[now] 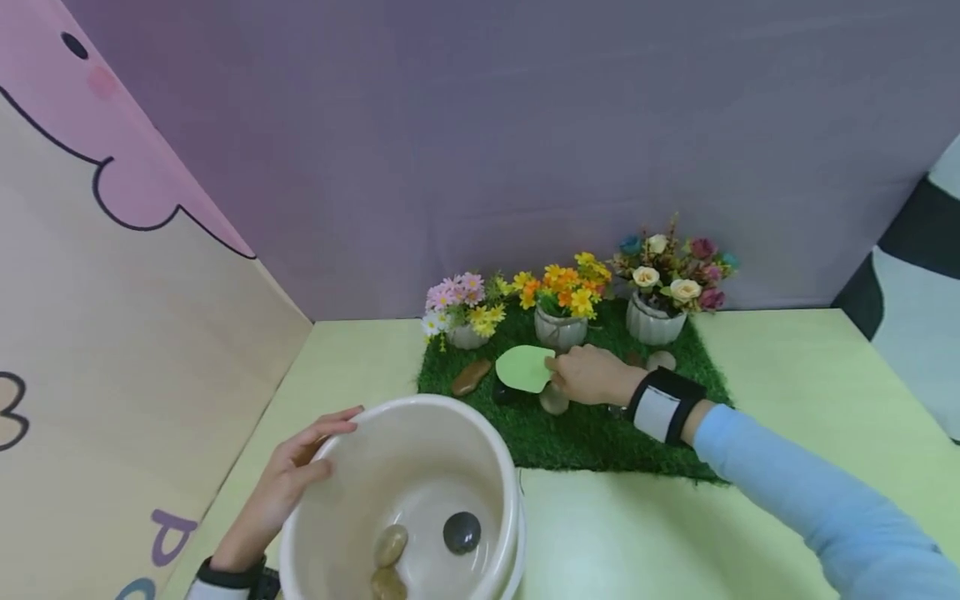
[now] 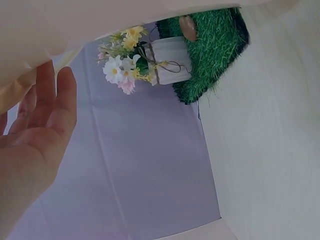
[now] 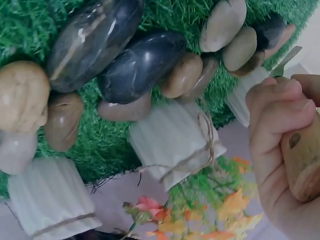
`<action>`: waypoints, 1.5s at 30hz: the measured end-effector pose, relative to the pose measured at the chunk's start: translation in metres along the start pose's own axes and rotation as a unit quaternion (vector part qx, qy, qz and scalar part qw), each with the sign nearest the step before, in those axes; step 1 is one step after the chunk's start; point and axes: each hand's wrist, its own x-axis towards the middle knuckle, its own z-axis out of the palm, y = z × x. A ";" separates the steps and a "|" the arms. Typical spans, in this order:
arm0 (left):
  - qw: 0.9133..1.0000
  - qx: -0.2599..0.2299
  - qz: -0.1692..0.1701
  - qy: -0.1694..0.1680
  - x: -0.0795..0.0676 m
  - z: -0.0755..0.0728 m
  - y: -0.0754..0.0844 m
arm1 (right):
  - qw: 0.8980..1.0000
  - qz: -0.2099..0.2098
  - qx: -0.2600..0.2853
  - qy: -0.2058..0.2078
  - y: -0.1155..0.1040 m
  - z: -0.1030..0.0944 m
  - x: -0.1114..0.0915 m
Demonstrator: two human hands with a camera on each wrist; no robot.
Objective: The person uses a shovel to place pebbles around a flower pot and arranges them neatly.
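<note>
My right hand [image 1: 596, 375] grips a small trowel with a light green blade [image 1: 522, 369]. Its wooden handle [image 3: 306, 162] shows inside the curled fingers in the right wrist view. The blade hovers over stones on the artificial grass mat, overlapping a black stone [image 1: 507, 394] and a pale stone [image 1: 554, 399]. At the lower left, my left hand [image 1: 285, 475] holds the rim of a tilted cream bucket [image 1: 427, 458], thumb and fingers at its edge. Inside the bucket lie a black stone [image 1: 461, 532] and two brownish stones [image 1: 391, 545].
Three flower pots stand along the back of the green mat [image 1: 600, 442]: pink and white flowers [image 1: 457, 292], yellow and orange flowers [image 1: 566, 287], and mixed roses [image 1: 675, 279]. A brown stone [image 1: 471, 377] lies at the mat's left. A grey-purple wall [image 1: 525, 150] rises behind.
</note>
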 end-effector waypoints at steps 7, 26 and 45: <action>0.999 -0.015 -0.030 0.016 -0.002 -0.001 0.005 | 0.979 -0.086 0.104 0.153 -0.041 -0.035 -0.024; 0.998 -0.006 -0.060 0.026 0.004 -0.002 0.003 | 0.641 -0.470 -0.605 -0.053 -0.197 -0.020 0.004; 0.998 -0.029 -0.037 0.037 0.008 0.004 0.005 | 0.834 -0.416 -0.323 -0.161 -0.208 -0.001 0.000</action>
